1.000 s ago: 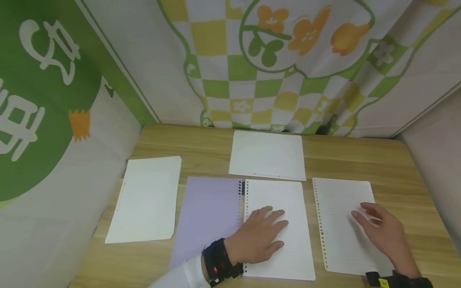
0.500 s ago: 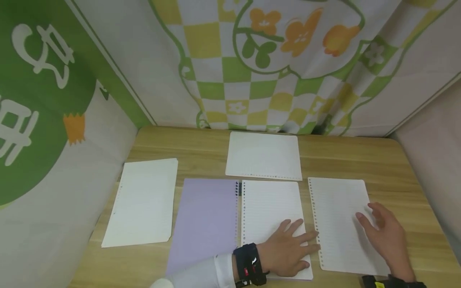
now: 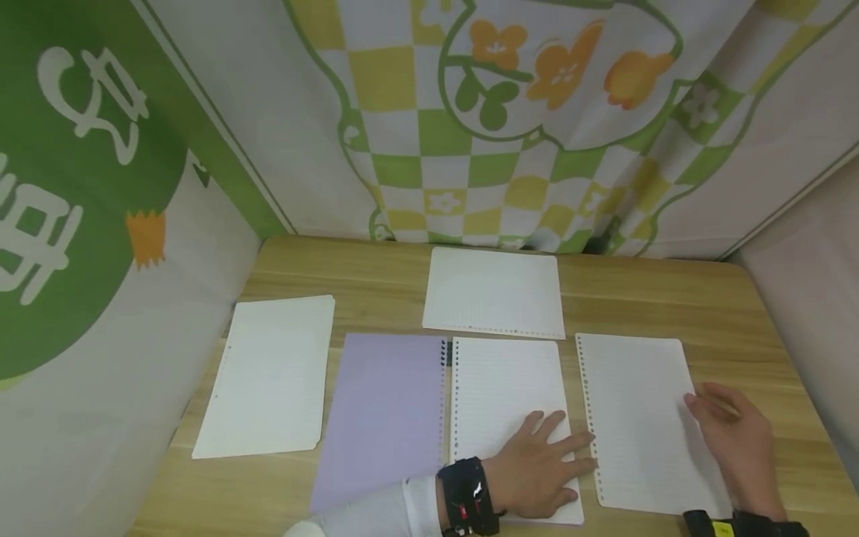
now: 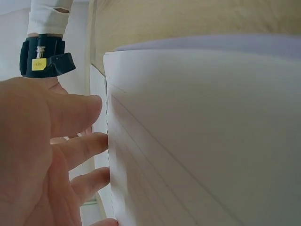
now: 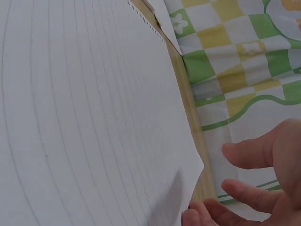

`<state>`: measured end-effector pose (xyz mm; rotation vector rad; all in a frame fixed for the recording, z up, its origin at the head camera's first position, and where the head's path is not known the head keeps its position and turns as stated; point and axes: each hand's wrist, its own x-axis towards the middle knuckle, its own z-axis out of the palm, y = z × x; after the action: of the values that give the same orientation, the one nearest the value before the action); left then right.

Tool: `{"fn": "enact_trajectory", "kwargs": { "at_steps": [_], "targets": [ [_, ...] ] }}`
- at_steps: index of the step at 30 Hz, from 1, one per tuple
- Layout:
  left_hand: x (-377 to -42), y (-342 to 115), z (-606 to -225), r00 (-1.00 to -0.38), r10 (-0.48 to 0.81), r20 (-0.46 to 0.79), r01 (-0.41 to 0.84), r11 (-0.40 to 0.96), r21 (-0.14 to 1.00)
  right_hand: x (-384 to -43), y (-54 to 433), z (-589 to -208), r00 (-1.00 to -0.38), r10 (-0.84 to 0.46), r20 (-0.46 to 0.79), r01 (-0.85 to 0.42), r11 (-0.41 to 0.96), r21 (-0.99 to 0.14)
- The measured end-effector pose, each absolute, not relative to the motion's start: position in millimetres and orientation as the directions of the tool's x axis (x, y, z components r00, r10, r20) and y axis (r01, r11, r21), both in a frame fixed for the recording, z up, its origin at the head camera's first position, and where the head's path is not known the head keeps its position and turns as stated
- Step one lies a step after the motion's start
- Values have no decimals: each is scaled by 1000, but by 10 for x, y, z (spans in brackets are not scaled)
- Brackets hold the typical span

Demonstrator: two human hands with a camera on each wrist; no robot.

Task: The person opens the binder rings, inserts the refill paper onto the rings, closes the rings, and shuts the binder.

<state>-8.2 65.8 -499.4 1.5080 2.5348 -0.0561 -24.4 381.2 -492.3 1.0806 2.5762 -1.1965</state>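
Note:
A notebook lies open with a lilac left side (image 3: 385, 403) and a lined white page (image 3: 506, 380) on its right, a row of binding holes between. My left hand (image 3: 540, 466) rests spread on the lower right of that page, fingertips reaching the holed edge of a loose lined sheet (image 3: 634, 418). My right hand (image 3: 738, 440) is at the loose sheet's right edge. In the right wrist view its thumb stands apart from the fingers, and the lower fingers (image 5: 202, 214) touch the edge of the paper (image 5: 94, 117).
A stack of white paper (image 3: 268, 377) lies at the left of the wooden table (image 3: 335, 272). Another holed sheet (image 3: 493, 291) lies crosswise behind the notebook. A patterned curtain (image 3: 496, 179) hangs along the back edge.
My left hand has slid from the middle of the notebook page to its lower right edge. My right hand has shifted slightly right, from above the loose sheet to its right edge.

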Motion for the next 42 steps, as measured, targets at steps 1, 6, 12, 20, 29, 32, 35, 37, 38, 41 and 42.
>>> {"fn": "enact_trajectory", "kwargs": {
  "at_steps": [1,6,12,20,29,32,35,37,38,41,42],
  "targets": [
    [-80,657,-4993,-465,866,-185,874,482,60,-249,3810,-4922,-737,565,-369,647,435,-626],
    [-76,658,-4996,-467,862,-195,873,485,54,-263,3819,-4904,-744,575,-341,639,461,-616],
    [-82,675,-5004,-461,864,-204,873,483,72,-268,3880,-4869,-740,576,-346,649,477,-593],
    [-76,674,-5009,-466,865,-185,873,483,61,-240,4051,-4904,-778,507,-371,622,538,-569],
    [-77,662,-4934,-458,865,-204,878,476,50,-204,4282,-4959,-766,448,-461,641,590,-491],
    [-83,658,-4914,-457,866,-205,878,476,52,-207,4276,-4963,-762,454,-461,645,592,-483],
    [-83,656,-4920,-456,865,-210,876,478,70,-198,4263,-4964,-766,464,-445,641,602,-477],
    [-87,659,-4933,-456,864,-212,873,481,83,-194,4264,-4968,-777,466,-424,629,612,-480],
    [-90,660,-4941,-455,864,-214,872,481,87,-189,4269,-4969,-782,465,-415,623,616,-483],
    [-102,659,-4958,-458,866,-200,869,484,105,-176,4303,-4980,-789,460,-408,614,611,-499],
    [-108,656,-4961,-464,866,-186,865,488,116,-173,4319,-4984,-788,460,-409,615,603,-508]
  ]
}}
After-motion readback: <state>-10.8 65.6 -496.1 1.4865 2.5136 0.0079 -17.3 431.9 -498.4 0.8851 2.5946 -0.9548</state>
